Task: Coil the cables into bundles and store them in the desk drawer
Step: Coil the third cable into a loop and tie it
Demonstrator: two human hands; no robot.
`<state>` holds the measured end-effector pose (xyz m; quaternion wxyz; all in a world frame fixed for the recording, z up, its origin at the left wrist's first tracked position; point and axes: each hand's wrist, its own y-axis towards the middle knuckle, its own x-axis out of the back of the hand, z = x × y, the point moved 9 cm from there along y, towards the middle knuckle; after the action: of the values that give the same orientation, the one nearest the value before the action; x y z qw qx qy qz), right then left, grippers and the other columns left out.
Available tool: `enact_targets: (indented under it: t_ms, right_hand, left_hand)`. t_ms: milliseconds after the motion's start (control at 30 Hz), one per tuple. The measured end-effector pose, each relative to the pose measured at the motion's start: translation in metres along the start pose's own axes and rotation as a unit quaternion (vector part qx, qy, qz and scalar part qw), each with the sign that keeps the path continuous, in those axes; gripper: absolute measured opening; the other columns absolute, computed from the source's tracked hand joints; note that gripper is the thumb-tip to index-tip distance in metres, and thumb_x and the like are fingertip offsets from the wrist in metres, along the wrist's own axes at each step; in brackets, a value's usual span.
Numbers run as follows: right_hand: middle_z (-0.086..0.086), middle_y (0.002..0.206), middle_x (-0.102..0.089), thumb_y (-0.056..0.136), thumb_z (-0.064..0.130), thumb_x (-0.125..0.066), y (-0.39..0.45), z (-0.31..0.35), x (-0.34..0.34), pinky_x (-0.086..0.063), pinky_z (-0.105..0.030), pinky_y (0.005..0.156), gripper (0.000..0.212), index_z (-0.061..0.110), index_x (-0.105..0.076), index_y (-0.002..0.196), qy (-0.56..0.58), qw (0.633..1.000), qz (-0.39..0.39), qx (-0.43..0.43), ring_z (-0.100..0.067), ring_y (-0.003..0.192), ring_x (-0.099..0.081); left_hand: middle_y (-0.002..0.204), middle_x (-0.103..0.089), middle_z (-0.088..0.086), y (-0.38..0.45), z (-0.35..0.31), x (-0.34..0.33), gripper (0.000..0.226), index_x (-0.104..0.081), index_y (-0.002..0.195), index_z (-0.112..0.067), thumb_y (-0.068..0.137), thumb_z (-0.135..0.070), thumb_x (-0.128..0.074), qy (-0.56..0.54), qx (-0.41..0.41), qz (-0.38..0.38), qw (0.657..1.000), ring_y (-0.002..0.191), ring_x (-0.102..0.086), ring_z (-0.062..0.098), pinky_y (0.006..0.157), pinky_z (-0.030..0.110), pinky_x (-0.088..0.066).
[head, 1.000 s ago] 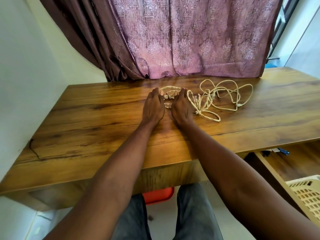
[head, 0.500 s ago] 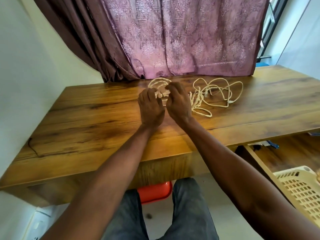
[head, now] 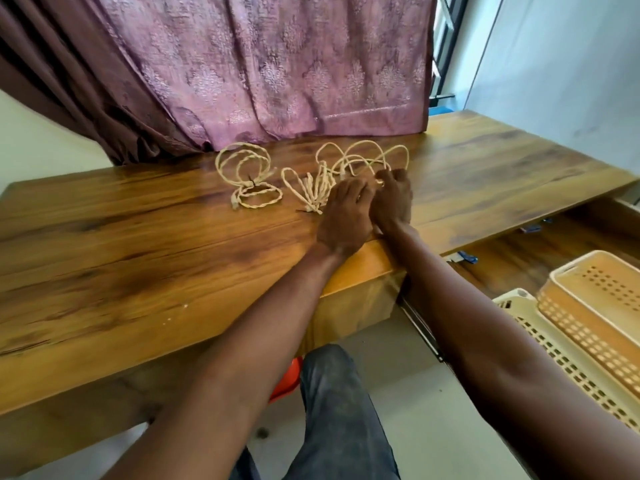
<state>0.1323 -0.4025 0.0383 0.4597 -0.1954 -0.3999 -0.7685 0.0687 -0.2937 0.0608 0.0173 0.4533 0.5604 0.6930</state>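
Note:
Three cream cables lie on the wooden desk (head: pixel 138 258) near the curtain. One coiled bundle (head: pixel 244 174) held by a dark tie rests at the left. A second tied bundle (head: pixel 311 190) lies just right of it. The loose cable (head: pixel 363 155) sprawls in open loops further right. Both of my hands are on the near part of that loose cable. My left hand (head: pixel 346 216) curls its fingers over the strands. Beside it, my right hand (head: pixel 393 199) pinches a strand at its fingertips. The open desk drawer (head: pixel 540 251) shows below the desk's right end.
A purple curtain (head: pixel 277 71) hangs behind the desk and touches its back edge. Two perforated plastic baskets (head: pixel 595 299) sit low at the right, beside the drawer. A red stool (head: pixel 287 382) shows under the desk by my knee.
My hands left the leftmost coiled bundle and shifted right onto the loose cable. The view swung right, bringing the drawer and baskets more into sight.

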Motion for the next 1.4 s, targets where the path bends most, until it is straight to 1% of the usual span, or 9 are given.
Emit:
enact_targets:
  t_ms: [200, 533, 667, 733, 867, 1033, 1233, 1300, 1400]
  right_hand:
    - [-0.015, 0.148, -0.033, 0.093, 0.032, -0.051, 0.003, -0.005, -0.033, -0.026, -0.05, 0.11, 0.037, 0.02, -0.062, 0.126, -0.106, 0.985, 0.136, -0.013, -0.038, 0.136, -0.027]
    - [-0.017, 0.104, -0.066, 0.091, 0.013, -0.044, -0.03, -0.006, 0.069, -0.035, -0.04, 0.095, 0.023, 0.006, -0.065, 0.099, 0.027, 0.975, -0.196, -0.101, -0.035, 0.105, -0.056]
    - [-0.014, 0.084, -0.066, 0.089, 0.012, -0.05, -0.05, 0.01, 0.09, -0.031, -0.029, 0.067, 0.02, 0.003, -0.068, 0.088, 0.053, 0.977, -0.156, -0.134, -0.027, 0.076, -0.054]
    - [-0.015, 0.083, -0.071, 0.081, 0.011, -0.055, -0.043, 0.011, 0.084, -0.04, -0.031, 0.06, 0.018, 0.001, -0.07, 0.082, 0.143, 0.974, -0.074, -0.16, -0.023, 0.064, -0.058]
    - [-0.019, 0.095, -0.069, 0.087, 0.01, -0.06, -0.055, 0.046, 0.063, -0.057, -0.031, 0.058, 0.016, 0.001, -0.067, 0.097, 0.339, 0.907, 0.179, -0.173, -0.025, 0.071, -0.069]
    - [-0.008, 0.078, -0.073, 0.097, 0.011, -0.056, -0.079, 0.103, 0.078, -0.056, -0.026, 0.063, 0.012, 0.008, -0.068, 0.095, 0.227, 0.907, 0.342, -0.089, -0.017, 0.066, -0.067]
    - [-0.001, 0.101, -0.065, 0.085, 0.023, -0.071, -0.047, 0.141, 0.128, -0.052, -0.031, 0.076, 0.023, 0.014, -0.065, 0.106, 0.17, 0.981, 0.092, 0.008, -0.014, 0.089, -0.062]
    - [0.001, 0.116, -0.059, 0.088, 0.028, -0.071, -0.059, 0.167, 0.099, -0.048, -0.027, 0.076, 0.045, 0.017, -0.055, 0.128, 0.169, 0.964, 0.198, 0.055, -0.014, 0.101, -0.058]
    - [-0.01, 0.097, -0.069, 0.1, 0.011, -0.052, -0.093, 0.213, 0.046, -0.051, -0.025, 0.058, 0.026, 0.007, -0.058, 0.125, 0.248, 0.901, 0.344, 0.096, -0.022, 0.076, -0.067]
  left_hand:
    - [0.11, -0.063, 0.016, 0.004, 0.022, 0.002, 0.037, -0.066, 0.107, -0.004, 0.074, -0.008, -0.052, 0.049, 0.069, -0.02, 0.996, 0.103, -0.056, 0.033, 0.089, 0.042, -0.041]
    - [0.103, -0.063, 0.014, -0.006, 0.021, 0.033, 0.029, -0.065, 0.098, -0.008, 0.073, -0.006, -0.05, 0.043, 0.092, -0.13, 0.986, 0.099, -0.045, 0.029, 0.085, 0.041, -0.036]
    - [0.095, -0.064, 0.009, -0.011, 0.03, 0.03, 0.019, -0.064, 0.097, -0.01, 0.084, -0.009, -0.05, -0.103, 0.153, -0.118, 0.976, 0.092, -0.055, 0.028, 0.081, 0.042, -0.044]
    - [0.082, -0.067, 0.006, -0.016, 0.047, 0.021, 0.015, -0.062, 0.093, -0.014, 0.095, -0.019, -0.048, -0.312, 0.31, -0.071, 0.895, 0.075, -0.063, 0.026, 0.07, 0.041, -0.052]
    - [0.06, -0.065, 0.007, -0.018, 0.041, 0.008, 0.028, -0.066, 0.082, -0.009, 0.097, -0.03, -0.055, -0.572, 0.504, 0.082, 0.642, 0.048, -0.058, 0.02, 0.051, 0.028, -0.045]
    - [0.06, -0.068, 0.004, -0.01, 0.043, 0.054, 0.013, -0.067, 0.079, -0.007, 0.091, -0.011, -0.061, -0.572, 0.465, 0.172, 0.654, 0.053, -0.064, 0.021, 0.056, 0.029, -0.053]
    - [0.047, -0.053, -0.004, -0.029, 0.067, 0.104, 0.029, -0.067, 0.079, -0.001, 0.097, -0.014, -0.048, -0.629, 0.482, 0.2, 0.576, 0.032, -0.041, 0.005, 0.035, 0.015, -0.031]
    - [0.043, -0.044, -0.008, -0.037, 0.076, 0.125, 0.026, -0.065, 0.083, 0.0, 0.096, -0.015, -0.047, -0.662, 0.465, 0.201, 0.553, 0.028, -0.029, 0.003, 0.032, 0.015, -0.022]
    - [0.039, -0.038, -0.009, -0.049, 0.095, 0.163, 0.025, -0.061, 0.093, 0.002, 0.095, -0.019, -0.047, -0.703, 0.447, 0.191, 0.52, 0.023, -0.027, 0.005, 0.027, 0.016, -0.02]
